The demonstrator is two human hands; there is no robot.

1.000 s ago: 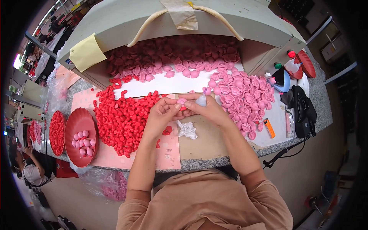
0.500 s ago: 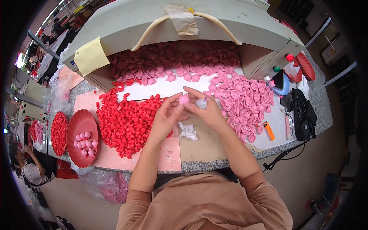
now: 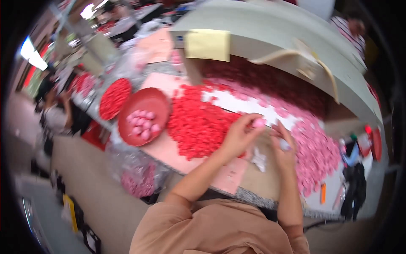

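Note:
My left hand (image 3: 237, 136) pinches a small round pink piece (image 3: 259, 122) between thumb and fingertips, above the right edge of the heap of red pieces (image 3: 198, 127). A short gap away, my right hand (image 3: 285, 153) is curled round a small translucent squeeze bottle (image 3: 284, 145) whose tip looks purple. Pink petal-shaped pieces (image 3: 315, 156) lie in a heap just right of that hand. Crumpled white tissue (image 3: 258, 160) rests on the table between my forearms. The picture is blurred, so fine detail on the held piece is lost.
At the left, a red scalloped dish (image 3: 127, 108) holds several round pink pieces, beside a second dish (image 3: 115, 99) of red pieces. A grey hooded box (image 3: 270, 25) arches over the back. An orange lighter (image 3: 323, 193) and a black bag (image 3: 354, 190) lie right. Another person (image 3: 55, 110) sits far left.
The view has swung to the left. My hands have drawn apart: the left holds the pink piece alone, while the right keeps the bottle, its tip now pointing lower.

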